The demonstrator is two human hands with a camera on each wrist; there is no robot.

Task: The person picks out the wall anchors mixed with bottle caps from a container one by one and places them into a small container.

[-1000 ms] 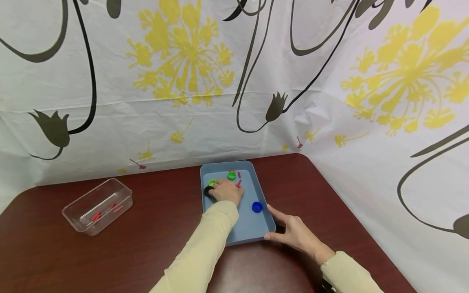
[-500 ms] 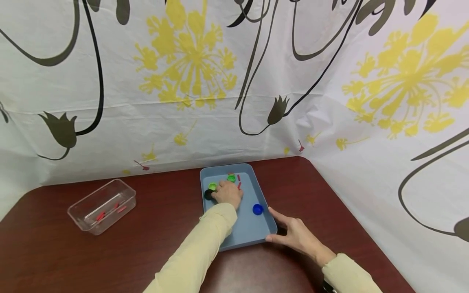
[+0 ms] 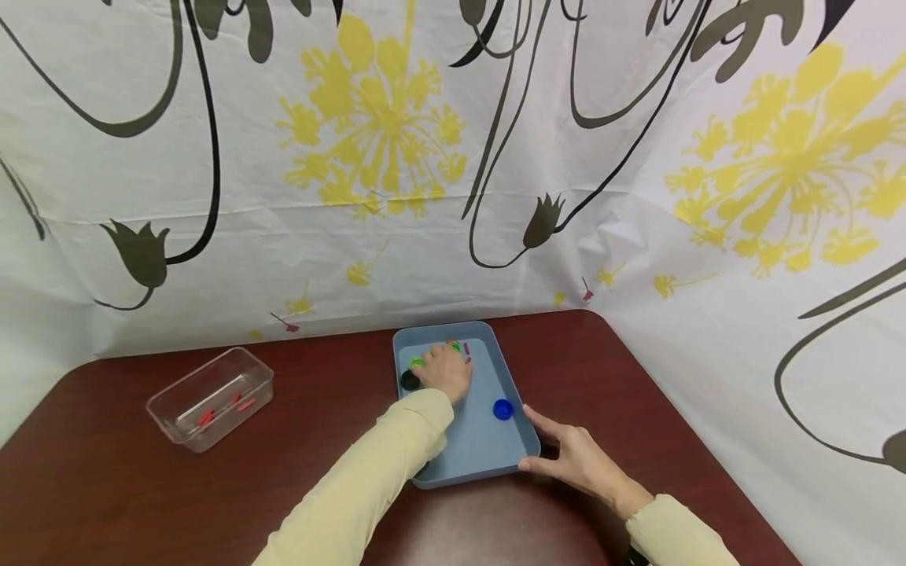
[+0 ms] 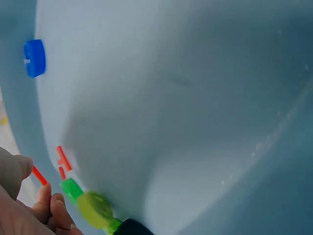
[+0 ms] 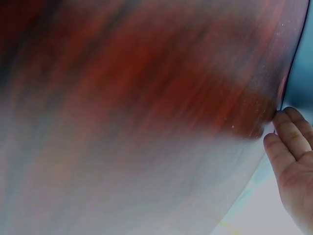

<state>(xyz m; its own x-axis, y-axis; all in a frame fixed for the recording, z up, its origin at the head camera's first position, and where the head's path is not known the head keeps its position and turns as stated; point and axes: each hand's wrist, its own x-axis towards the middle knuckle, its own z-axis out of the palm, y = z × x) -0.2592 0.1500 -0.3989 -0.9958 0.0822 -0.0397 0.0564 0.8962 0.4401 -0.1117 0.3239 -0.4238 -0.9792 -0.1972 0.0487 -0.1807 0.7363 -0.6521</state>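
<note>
My left hand reaches over the far part of a blue-grey tray. In the left wrist view it pinches a small red stick between thumb and finger. Other short red sticks lie on the tray floor near a green cap, a yellow-green cap and a black cap. Toward the tray's right side sits a blue cap. My right hand touches the outside of the tray's near right corner, its thumb and fingers spread and fairly straight.
A clear plastic box with several red sticks inside stands on the dark wooden table, left of the tray. A white patterned cloth hangs behind the table and along its right side.
The left hand has moved slightly away from the black cap, toward the far right within the tray, covering part of the green cap. The right hand stays at the corner. The head view has shifted slightly.
</note>
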